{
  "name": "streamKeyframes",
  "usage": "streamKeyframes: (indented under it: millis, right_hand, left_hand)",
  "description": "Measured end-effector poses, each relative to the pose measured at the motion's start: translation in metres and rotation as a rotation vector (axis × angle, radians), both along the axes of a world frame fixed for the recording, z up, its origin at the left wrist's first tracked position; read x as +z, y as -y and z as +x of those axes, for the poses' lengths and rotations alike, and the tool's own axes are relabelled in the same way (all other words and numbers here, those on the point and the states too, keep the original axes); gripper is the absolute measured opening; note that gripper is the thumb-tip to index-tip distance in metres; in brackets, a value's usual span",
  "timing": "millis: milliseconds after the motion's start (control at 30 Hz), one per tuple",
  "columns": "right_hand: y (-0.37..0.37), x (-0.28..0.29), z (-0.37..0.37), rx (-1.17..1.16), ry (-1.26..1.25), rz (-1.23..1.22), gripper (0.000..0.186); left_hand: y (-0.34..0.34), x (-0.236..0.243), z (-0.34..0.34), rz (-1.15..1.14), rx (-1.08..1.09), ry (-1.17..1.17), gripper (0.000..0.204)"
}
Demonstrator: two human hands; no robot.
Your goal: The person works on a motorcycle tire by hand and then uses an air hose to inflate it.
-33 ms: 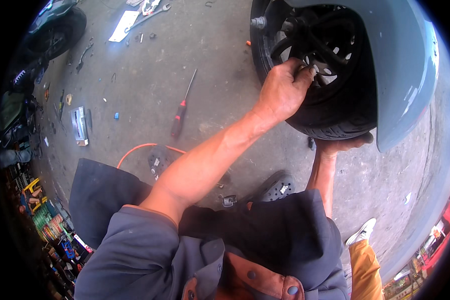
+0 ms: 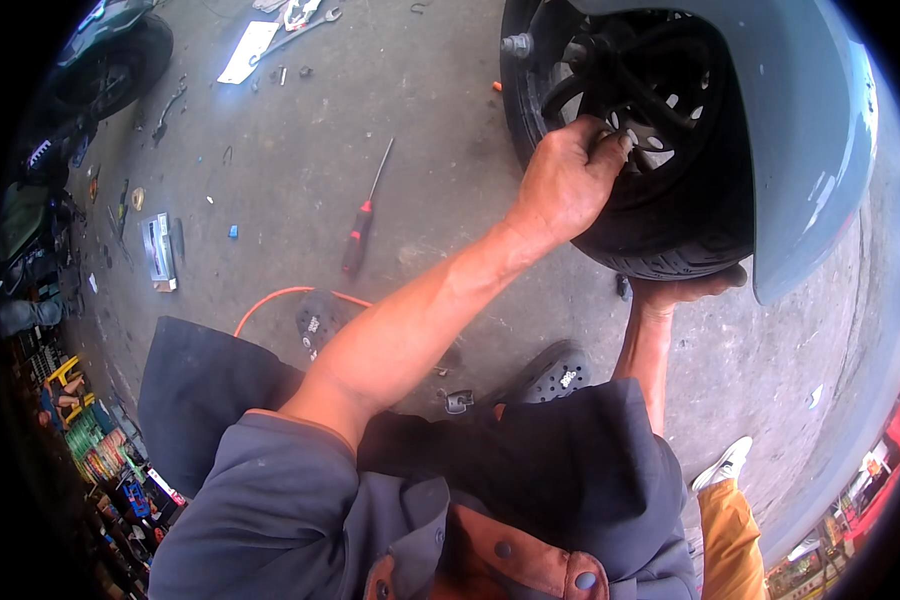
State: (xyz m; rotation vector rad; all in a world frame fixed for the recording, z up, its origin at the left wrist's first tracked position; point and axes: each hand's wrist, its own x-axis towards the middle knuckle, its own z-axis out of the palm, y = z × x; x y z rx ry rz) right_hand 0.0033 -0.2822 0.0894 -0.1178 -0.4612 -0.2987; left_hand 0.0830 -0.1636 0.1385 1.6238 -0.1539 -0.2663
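Note:
In front of me, to the right, is a wheel with a black tire and dark spokes. My left hand reaches over the near rim with thumb and fingers pinched together, close to a silver disc with holes. Whatever lies between those fingertips is too small or hidden to name. Beneath the tire, my right hand lies with its fingers stretched out along the tread, touching it from below. A pale blue-grey fender curves over the wheel's right side.
A screwdriver with a red-black handle lies on the concrete floor, left of my forearm. Farther off are a wrench and a small box. An orange hose runs by my shoe. Another person's leg stands at lower right.

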Motion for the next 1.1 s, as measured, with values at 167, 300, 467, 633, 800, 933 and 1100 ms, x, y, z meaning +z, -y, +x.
streamKeyframes:
  millis: [167,300,467,633,800,933,1100]
  right_hand:
    - [-0.003,0.010,-0.006,-0.514,-0.886,-0.731,0.111]
    - [0.002,0.004,-0.003,-0.560,-0.873,-0.749,0.111]
    - [-0.001,-0.003,0.002,-0.037,-0.031,0.034,0.110]
    - [-0.005,0.016,-0.004,-0.283,-0.470,-0.357,0.108]
    - [-0.008,0.020,-0.005,-0.555,-0.882,-0.737,0.109]
    - [0.005,0.001,-0.009,-0.294,-0.514,-0.298,0.108]
    - [-0.007,0.017,-0.004,-0.524,-0.947,-0.631,0.108]
  left_hand:
    - [-0.001,0.001,0.001,0.021,0.002,-0.001,0.025]
    - [0.003,-0.002,0.001,-0.004,0.010,0.004,0.026]
    - [-0.001,0.000,0.003,0.008,0.006,-0.004,0.025]
    - [0.002,0.000,0.002,0.014,0.003,0.011,0.025]
    - [0.000,-0.001,0.000,0.027,0.001,0.006,0.025]
    - [0.002,0.002,0.001,0.017,0.002,0.015,0.025]
    - [0.000,0.001,0.002,0.024,0.006,0.006,0.025]
